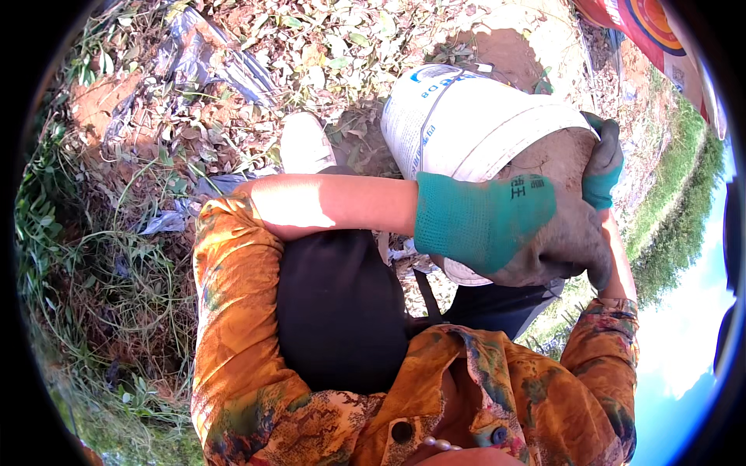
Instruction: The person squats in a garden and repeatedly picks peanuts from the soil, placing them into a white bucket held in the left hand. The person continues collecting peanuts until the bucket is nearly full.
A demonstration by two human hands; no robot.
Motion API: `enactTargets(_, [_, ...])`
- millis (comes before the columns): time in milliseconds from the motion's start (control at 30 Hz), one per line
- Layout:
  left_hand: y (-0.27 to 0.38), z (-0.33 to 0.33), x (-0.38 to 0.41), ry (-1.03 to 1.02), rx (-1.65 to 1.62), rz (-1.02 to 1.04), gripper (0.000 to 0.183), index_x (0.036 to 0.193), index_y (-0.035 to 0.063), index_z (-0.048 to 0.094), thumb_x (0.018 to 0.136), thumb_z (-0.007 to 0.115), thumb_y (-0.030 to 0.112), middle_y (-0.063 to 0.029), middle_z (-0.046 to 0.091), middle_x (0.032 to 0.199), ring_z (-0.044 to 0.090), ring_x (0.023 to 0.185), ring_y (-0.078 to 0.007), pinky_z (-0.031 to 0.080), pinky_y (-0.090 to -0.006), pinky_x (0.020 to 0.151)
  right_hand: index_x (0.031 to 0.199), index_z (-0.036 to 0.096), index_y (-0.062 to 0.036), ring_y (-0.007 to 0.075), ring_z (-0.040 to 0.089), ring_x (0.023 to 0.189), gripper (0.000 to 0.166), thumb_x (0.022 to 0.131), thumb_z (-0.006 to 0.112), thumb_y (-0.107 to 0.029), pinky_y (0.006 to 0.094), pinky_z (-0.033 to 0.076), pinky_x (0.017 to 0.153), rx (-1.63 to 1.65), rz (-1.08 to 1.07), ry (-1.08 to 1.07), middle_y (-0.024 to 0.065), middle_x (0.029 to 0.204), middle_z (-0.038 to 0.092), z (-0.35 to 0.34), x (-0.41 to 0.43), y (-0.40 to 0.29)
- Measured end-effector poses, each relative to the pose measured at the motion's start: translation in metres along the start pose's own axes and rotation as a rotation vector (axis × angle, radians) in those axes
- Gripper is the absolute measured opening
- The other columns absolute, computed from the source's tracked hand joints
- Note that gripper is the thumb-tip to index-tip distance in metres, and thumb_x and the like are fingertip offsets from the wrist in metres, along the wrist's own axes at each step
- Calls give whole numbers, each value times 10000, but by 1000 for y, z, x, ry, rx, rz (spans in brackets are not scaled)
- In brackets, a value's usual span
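Observation:
A white plastic bucket (460, 125) with blue printing lies tilted in front of me, its mouth turned towards my body and to the right. Soil coats its inner wall (551, 154). My right hand (604, 160), in a green knit glove with a grey coated palm, grips the far right part of the rim. My left hand (518, 227), gloved the same way, reaches across the bucket's mouth with bent fingers. It hides much of the opening, and whether anything is inside its fingers cannot be seen.
Dry leaves (332, 52) and torn plastic film (204, 55) cover the ground ahead. Green weeds (134, 279) grow at left. My shoe (306, 143) is left of the bucket, and a red printed sack (641, 35) hangs into view at upper right.

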State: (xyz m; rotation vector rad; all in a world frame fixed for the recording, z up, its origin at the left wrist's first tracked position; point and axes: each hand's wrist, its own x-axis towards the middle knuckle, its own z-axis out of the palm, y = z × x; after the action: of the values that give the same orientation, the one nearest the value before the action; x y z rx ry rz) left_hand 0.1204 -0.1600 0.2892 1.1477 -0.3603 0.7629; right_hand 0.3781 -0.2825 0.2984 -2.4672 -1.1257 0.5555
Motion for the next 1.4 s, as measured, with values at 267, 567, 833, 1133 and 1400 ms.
enactTargets(267, [-24, -144, -101, 774, -514, -342, 420, 1324, 32, 504, 930, 608, 134, -76, 626, 1107, 613, 999, -157, 526, -368, 943, 1085, 637, 12, 205, 600, 935, 505, 1022, 318, -374, 338, 457, 897, 48, 35, -11, 122, 1047, 662, -8, 0, -9])
enactTargets(567, [-67, -227, -144, 358, 1135, -1070, 231, 1028, 87, 698, 867, 638, 241, -132, 710, 921, 670, 893, -327, 513, -411, 817, 1059, 631, 18, 233, 607, 896, 506, 1011, 317, -375, 354, 459, 863, 42, -5, -6, 145, 995, 663, -11, -2, -8])
enactTargets(833, [-138, -257, -170, 320, 1744, -1221, 231, 1016, 89, 666, 824, 563, 167, -188, 666, 959, 662, 926, -334, 537, -436, 782, 1053, 617, 19, 229, 604, 903, 455, 1007, 341, -340, 355, 453, 868, 88, -42, -23, 148, 990, 654, -13, -2, 2])
enactTargets(1133, [-108, -268, -208, 592, 1518, -942, 246, 1053, 65, 621, 844, 614, 194, -218, 644, 963, 622, 907, -404, 502, -468, 820, 1042, 630, 6, 219, 604, 859, 494, 998, 324, -380, 349, 466, 819, 89, -29, -21, 131, 936, 650, -10, 1, 2])
enactTargets(1400, [-111, -326, -176, 680, 1571, -1043, 256, 986, 59, 674, 847, 611, 265, -218, 670, 979, 635, 937, -398, 505, -468, 839, 1046, 628, -4, 219, 599, 852, 508, 994, 320, -406, 352, 462, 811, 19, -127, -42, 131, 939, 642, -12, 1, -2])
